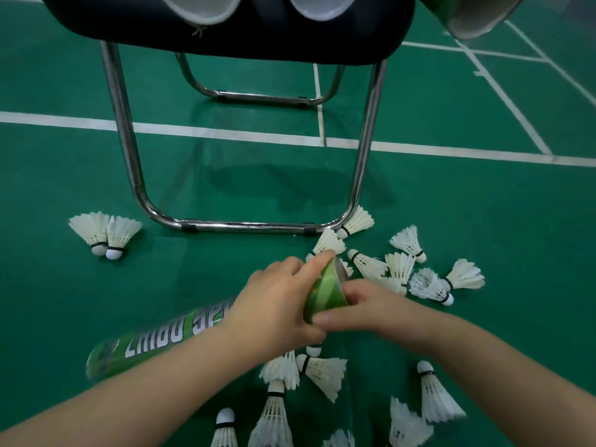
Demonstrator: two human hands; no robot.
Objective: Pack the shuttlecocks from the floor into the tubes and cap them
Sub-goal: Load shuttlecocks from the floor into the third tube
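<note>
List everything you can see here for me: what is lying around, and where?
shuttlecocks: well over a dozen, white, scattered on the floor; one pair apart at left
green tube: one, green with white lettering, held in both hands
second tube: one, green, open end showing, top right corner
chair: one, dark seat, chrome legs, straight ahead
white-rimmed round things: two, on the chair seat, cut off by the frame
floor: green, white lines
left hand: grips the tube near its mouth
right hand: pinches the tube's rim
</note>
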